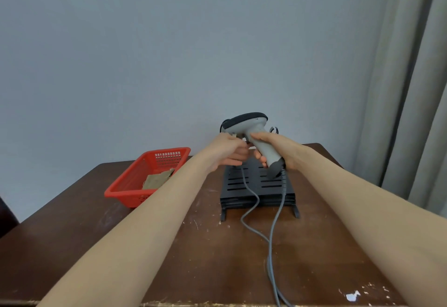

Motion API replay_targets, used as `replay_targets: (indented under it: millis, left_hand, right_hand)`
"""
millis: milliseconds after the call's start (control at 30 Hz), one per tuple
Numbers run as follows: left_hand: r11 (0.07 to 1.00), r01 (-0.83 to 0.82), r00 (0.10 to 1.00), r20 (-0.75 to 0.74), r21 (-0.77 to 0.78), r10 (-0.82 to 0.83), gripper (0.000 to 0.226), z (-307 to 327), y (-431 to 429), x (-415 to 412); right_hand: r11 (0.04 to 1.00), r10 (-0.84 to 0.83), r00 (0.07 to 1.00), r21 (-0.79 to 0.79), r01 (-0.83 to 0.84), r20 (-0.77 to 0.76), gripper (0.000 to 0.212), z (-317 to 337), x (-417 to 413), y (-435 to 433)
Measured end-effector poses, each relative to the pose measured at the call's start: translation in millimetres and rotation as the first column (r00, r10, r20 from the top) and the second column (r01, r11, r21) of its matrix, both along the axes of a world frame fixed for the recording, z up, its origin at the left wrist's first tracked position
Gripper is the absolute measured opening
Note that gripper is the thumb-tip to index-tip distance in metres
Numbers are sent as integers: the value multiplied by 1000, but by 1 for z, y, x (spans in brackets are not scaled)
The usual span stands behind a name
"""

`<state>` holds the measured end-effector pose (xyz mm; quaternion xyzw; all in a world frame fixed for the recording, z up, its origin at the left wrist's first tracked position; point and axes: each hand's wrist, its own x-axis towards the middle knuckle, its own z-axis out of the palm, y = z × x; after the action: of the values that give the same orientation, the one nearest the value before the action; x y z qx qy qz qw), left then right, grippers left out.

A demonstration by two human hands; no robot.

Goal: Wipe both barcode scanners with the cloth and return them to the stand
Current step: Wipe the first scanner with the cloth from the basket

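My right hand (278,149) grips the handle of a grey barcode scanner (251,125) with a dark top, held upright above the black slotted stand (256,185). My left hand (227,153) is curled around the lower part of a second scanner (225,124). Only that scanner's dark head shows, behind the first one. Two grey cables (273,234) hang from the scanners over the stand and run to the table's front edge. The tan cloth (157,179) lies in the red basket (125,190) on the left.
The brown table (217,258) is scuffed, and a white scrap (352,296) lies near its front right corner. A grey wall stands close behind the stand. Grey curtains (411,89) hang on the right.
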<state>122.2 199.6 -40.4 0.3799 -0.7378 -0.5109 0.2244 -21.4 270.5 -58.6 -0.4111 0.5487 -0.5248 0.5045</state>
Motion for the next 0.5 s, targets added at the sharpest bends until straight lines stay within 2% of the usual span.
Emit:
replay_targets:
  millis: [67,100,167,267,367,500]
  left_hand:
    - [1000,-12,996,85,-23,13,22,-3,-5,8]
    - [998,-49,996,67,-25,50,23,-6,-9,11]
    - [984,-178,978,-104,20,179,24,-12,-20,17]
    - [932,-324,860,-360,165,362,23,-17,-35,24]
    - [897,-354,789,-431,263,438,24,-20,-40,27]
    - [884,-332,775,-439,329,455,35,-26,-39,29]
  right_hand:
    - [1000,16,1000,11,-16,-8,32,-2,-3,-1]
    - [1000,25,1000,10,-25,7,31,-4,-5,-2]
    - [999,36,997,10,-37,67,29,-5,-8,-3]
    - [998,47,992,39,-51,117,21,-7,-8,-5]
    - [994,86,990,58,-93,113,23,-9,-9,-5]
    - [985,147,986,75,-153,72,25,-11,-10,-8]
